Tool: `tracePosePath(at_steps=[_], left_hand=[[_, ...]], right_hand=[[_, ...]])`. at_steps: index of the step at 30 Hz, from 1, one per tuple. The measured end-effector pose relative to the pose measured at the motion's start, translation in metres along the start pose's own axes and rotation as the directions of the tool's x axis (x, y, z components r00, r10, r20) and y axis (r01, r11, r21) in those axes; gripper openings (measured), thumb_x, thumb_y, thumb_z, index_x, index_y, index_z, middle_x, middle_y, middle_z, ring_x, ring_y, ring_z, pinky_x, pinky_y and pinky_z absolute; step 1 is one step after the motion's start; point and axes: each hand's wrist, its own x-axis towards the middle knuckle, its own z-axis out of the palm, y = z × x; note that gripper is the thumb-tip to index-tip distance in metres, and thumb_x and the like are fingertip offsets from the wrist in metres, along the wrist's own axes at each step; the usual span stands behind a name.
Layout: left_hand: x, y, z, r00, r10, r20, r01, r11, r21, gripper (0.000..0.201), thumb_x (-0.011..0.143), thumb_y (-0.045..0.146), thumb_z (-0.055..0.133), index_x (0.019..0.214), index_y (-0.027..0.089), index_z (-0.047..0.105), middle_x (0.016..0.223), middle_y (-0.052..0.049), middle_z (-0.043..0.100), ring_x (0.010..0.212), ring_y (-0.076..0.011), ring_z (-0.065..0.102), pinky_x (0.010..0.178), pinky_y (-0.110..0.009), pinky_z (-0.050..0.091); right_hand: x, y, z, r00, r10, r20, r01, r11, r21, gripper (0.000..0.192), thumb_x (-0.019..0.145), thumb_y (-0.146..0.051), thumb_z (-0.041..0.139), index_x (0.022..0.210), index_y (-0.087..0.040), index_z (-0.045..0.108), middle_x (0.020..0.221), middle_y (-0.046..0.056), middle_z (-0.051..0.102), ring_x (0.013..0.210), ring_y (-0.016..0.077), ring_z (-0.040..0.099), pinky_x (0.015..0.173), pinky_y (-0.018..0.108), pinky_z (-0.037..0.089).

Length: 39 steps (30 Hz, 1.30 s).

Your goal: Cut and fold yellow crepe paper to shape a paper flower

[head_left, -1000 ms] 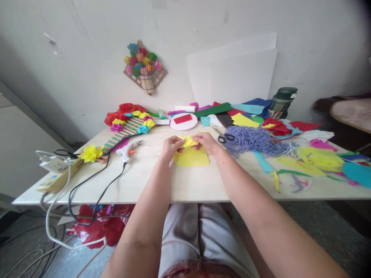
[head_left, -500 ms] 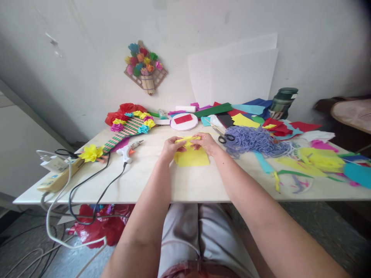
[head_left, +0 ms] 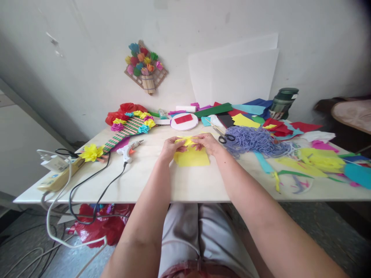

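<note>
A wall-hung vase holds colorful flowers as left grip and right grip pinch yellow paper at the counter.

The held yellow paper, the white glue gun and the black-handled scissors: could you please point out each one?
Held yellow paper (head_left: pixel 191 158), head view: its flat near part.
White glue gun (head_left: pixel 125 154), head view: its white body.
Black-handled scissors (head_left: pixel 226 137), head view: the handle loops.
</note>
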Motion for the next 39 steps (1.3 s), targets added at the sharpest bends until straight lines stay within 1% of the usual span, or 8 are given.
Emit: tracePosePath(at_steps=[3, 6, 15, 19, 25, 28, 33, 39], left_hand=[[0.000, 0.000, -0.001, 0.999, -0.008, 0.044, 0.012, 0.997, -0.073, 0.038, 0.059, 0.032, 0.069, 0.088, 0.010, 0.057, 0.060, -0.002, 0.063, 0.052, -0.0110, 0.060, 0.052, -0.020, 0.047], [-0.001, 0.002, -0.002, 0.996, -0.030, 0.082, 0.040, 0.992, -0.119, 0.038, 0.060, 0.026, 0.069, 0.092, 0.010, 0.057, 0.062, -0.002, 0.064, 0.055, -0.0110, 0.061, 0.055, -0.019, 0.048], [-0.001, 0.003, -0.004, 0.987, -0.064, 0.145, 0.089, 0.981, -0.172, 0.037, 0.064, 0.017, 0.065, 0.100, 0.010, 0.057, 0.071, -0.006, 0.066, 0.061, -0.0129, 0.063, 0.060, -0.022, 0.050], [-0.001, 0.002, -0.005, 0.983, -0.062, 0.172, 0.097, 0.974, -0.203, 0.036, 0.065, 0.016, 0.064, 0.099, 0.010, 0.057, 0.073, -0.007, 0.067, 0.062, -0.0129, 0.063, 0.061, -0.021, 0.051], [-0.002, 0.003, -0.006, 0.985, -0.073, 0.159, 0.106, 0.972, -0.210, 0.037, 0.065, 0.015, 0.064, 0.100, 0.010, 0.056, 0.070, -0.007, 0.066, 0.060, -0.0132, 0.063, 0.057, -0.021, 0.051], [-0.002, 0.004, -0.006, 0.983, -0.072, 0.169, 0.113, 0.961, -0.251, 0.033, 0.065, 0.013, 0.063, 0.097, 0.010, 0.056, 0.070, -0.006, 0.066, 0.061, -0.0128, 0.064, 0.059, -0.020, 0.051], [-0.003, 0.004, -0.006, 0.981, -0.067, 0.181, 0.119, 0.949, -0.292, 0.028, 0.067, 0.010, 0.060, 0.094, 0.010, 0.056, 0.070, -0.007, 0.066, 0.066, -0.0145, 0.065, 0.062, -0.021, 0.051], [-0.002, 0.003, -0.007, 0.981, -0.054, 0.186, 0.112, 0.943, -0.315, 0.020, 0.068, 0.008, 0.058, 0.088, 0.009, 0.056, 0.067, -0.008, 0.066, 0.065, -0.0151, 0.065, 0.062, -0.021, 0.051]], right_hand=[[-0.001, -0.001, -0.002, 1.000, 0.002, 0.026, -0.002, 1.000, 0.030, 0.029, 0.062, -0.024, 0.068, 0.087, -0.010, 0.065, 0.056, 0.005, 0.065, 0.037, 0.0072, 0.052, 0.036, 0.016, 0.038], [0.000, 0.000, -0.005, 0.999, 0.002, 0.049, -0.005, 0.998, 0.066, 0.030, 0.062, -0.023, 0.068, 0.089, -0.010, 0.065, 0.058, 0.005, 0.066, 0.039, 0.0074, 0.053, 0.038, 0.016, 0.039], [-0.002, -0.003, -0.009, 0.994, -0.024, 0.105, 0.013, 0.994, 0.112, 0.037, 0.059, -0.024, 0.069, 0.093, -0.010, 0.065, 0.062, 0.007, 0.067, 0.042, 0.0082, 0.054, 0.042, 0.018, 0.040], [-0.003, -0.003, -0.010, 0.991, -0.049, 0.124, 0.031, 0.989, 0.142, 0.037, 0.059, -0.025, 0.069, 0.093, -0.011, 0.065, 0.061, 0.007, 0.067, 0.043, 0.0084, 0.055, 0.045, 0.019, 0.041], [-0.002, -0.002, -0.012, 0.989, -0.063, 0.131, 0.040, 0.985, 0.171, 0.035, 0.058, -0.025, 0.069, 0.091, -0.011, 0.066, 0.061, 0.006, 0.067, 0.044, 0.0091, 0.056, 0.045, 0.019, 0.042], [-0.002, -0.002, -0.012, 0.989, -0.069, 0.128, 0.047, 0.984, 0.172, 0.035, 0.058, -0.025, 0.069, 0.090, -0.011, 0.066, 0.061, 0.006, 0.067, 0.045, 0.0097, 0.057, 0.047, 0.020, 0.044], [0.000, 0.000, -0.014, 0.987, -0.091, 0.131, 0.063, 0.978, 0.201, 0.031, 0.057, -0.022, 0.069, 0.086, -0.011, 0.067, 0.059, 0.006, 0.066, 0.045, 0.0105, 0.058, 0.047, 0.021, 0.045], [0.002, 0.002, -0.014, 0.984, -0.121, 0.132, 0.088, 0.969, 0.232, 0.027, 0.055, -0.020, 0.071, 0.081, -0.013, 0.068, 0.058, 0.004, 0.065, 0.045, 0.0104, 0.057, 0.047, 0.022, 0.045]])
